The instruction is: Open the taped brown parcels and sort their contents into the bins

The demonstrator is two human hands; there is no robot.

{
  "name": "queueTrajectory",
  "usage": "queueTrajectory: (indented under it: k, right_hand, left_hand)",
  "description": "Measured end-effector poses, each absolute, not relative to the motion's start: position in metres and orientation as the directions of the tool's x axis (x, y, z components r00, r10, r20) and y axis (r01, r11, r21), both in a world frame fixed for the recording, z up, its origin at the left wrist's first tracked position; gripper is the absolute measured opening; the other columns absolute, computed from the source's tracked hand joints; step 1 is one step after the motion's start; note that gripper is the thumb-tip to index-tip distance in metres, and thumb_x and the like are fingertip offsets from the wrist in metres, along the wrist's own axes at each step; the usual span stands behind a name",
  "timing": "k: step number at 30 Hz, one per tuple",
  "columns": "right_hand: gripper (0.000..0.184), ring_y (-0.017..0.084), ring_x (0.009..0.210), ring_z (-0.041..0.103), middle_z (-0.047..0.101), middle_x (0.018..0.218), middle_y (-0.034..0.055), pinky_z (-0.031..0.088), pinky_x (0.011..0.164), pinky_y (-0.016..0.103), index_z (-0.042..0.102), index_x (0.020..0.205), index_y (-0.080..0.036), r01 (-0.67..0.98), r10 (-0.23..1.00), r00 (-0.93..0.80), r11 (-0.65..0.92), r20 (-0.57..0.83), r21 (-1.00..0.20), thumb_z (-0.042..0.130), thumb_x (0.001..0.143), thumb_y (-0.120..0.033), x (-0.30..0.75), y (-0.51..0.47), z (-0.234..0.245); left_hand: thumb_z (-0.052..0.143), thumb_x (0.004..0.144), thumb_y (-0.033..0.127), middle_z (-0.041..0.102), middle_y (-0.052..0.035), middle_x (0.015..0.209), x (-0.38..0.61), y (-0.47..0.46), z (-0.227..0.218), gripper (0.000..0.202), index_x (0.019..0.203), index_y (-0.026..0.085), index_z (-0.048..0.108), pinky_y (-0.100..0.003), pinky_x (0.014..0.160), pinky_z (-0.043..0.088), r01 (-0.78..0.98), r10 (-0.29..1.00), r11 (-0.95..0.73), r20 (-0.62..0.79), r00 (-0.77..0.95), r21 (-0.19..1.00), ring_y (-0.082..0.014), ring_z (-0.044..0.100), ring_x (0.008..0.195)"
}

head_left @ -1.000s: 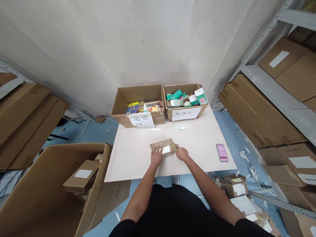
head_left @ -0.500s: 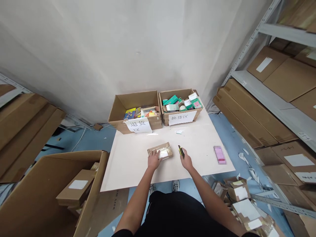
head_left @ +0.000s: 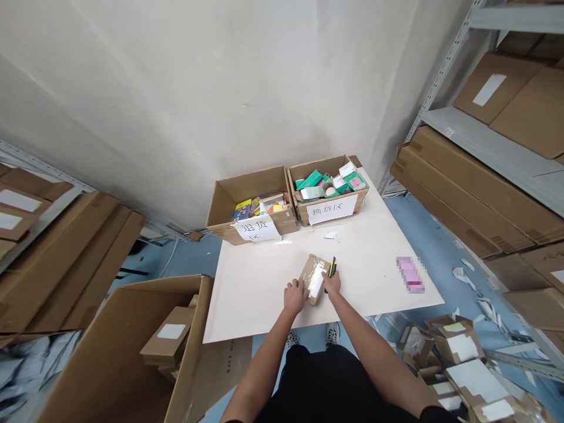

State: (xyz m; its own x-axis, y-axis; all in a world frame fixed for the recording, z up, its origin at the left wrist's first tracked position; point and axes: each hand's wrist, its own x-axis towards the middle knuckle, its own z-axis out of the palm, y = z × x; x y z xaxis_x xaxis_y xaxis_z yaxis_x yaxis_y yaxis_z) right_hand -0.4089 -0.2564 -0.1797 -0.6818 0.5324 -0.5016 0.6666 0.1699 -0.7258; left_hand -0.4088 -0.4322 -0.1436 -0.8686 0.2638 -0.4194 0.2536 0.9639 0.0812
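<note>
A small taped cardboard box with a white label lies on the white table, turned at an angle in front of me. My left hand grips its left near side with bent fingers. On the other side, my right hand is closed around a yellow-and-black utility knife, which points away from me. The fingers of this hand also touch the box's right edge. Whether the blade is out is too small to make out.
Two open cartons with handwritten signs, a left carton and a right carton, stand at the table's back. A blurred pink item lies right. A large carton holds parcels at left; opened boxes litter the floor right.
The box has been turned from lying crosswise to pointing more away from me. My right hand has come in against its right side with the knife, and the view has shifted.
</note>
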Motion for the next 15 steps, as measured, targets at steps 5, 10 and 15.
queueTrajectory:
  k: [5,10,15]
  right_hand:
    - [0.045,0.026,0.103,0.074,0.076,0.113,0.0133,0.055,0.078,0.03,0.06,0.115,-0.02,0.636,0.45,-0.718,0.116,-0.531,-0.763,0.047,0.097,-0.059,-0.434,-0.254,-0.175]
    - [0.05,0.024,0.094,0.076,0.077,0.105,0.0114,0.057,0.077,0.031,0.057,0.111,-0.021,0.467,0.268,-0.814,-0.224,-0.515,-0.855,0.048,0.094,-0.067,-0.425,-0.263,-0.186]
    - [0.049,0.024,0.098,0.073,0.076,0.099,0.0088,0.057,0.08,0.031,0.062,0.098,-0.022,0.577,0.316,-0.763,-0.062,-0.565,-0.814,0.053,0.089,-0.069,-0.416,-0.294,-0.198]
  left_hand:
    - [0.028,0.105,0.054,0.017,-0.0088,0.176,-0.405,-0.456,-0.15,0.066,0.164,0.025,0.031,-0.043,0.106,0.048,0.254,0.317,0.947,-0.443,-0.838,0.198,-0.0321,0.051,0.137]
    - [0.016,0.106,0.056,0.021,-0.017,0.174,-0.436,-0.521,-0.151,0.068,0.155,0.021,0.048,-0.05,0.108,0.047,-0.098,-0.015,0.985,-0.506,-0.862,0.138,-0.0362,0.046,0.147]
    - [0.026,0.106,0.048,0.03,-0.0147,0.171,-0.438,-0.544,-0.17,0.065,0.164,0.017,0.031,-0.039,0.123,0.035,-0.04,0.12,0.945,-0.458,-0.881,0.325,-0.0245,0.034,0.156]
